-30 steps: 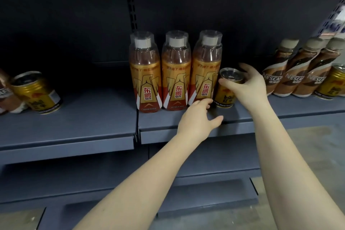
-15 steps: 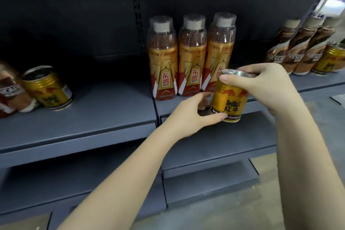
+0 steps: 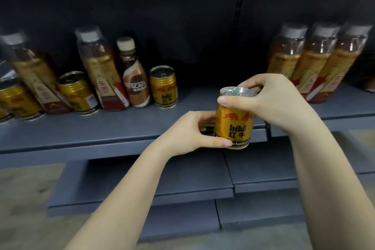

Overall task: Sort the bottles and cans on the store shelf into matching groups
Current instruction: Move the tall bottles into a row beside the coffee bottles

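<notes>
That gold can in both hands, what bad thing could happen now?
1. The Red Bull can is held in front of the shelf edge, pinched by the right hand and left hand; a slip might drop it.
2. Setting it beside the shelf can could bump the Nescafe bottle.

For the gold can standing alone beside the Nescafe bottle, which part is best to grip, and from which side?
Grip the gold can around its ribbed upper wall, coming from the front or its right. It stands upright, the shelf is bare there, and the Nescafe bottle stands close on its left.
</notes>
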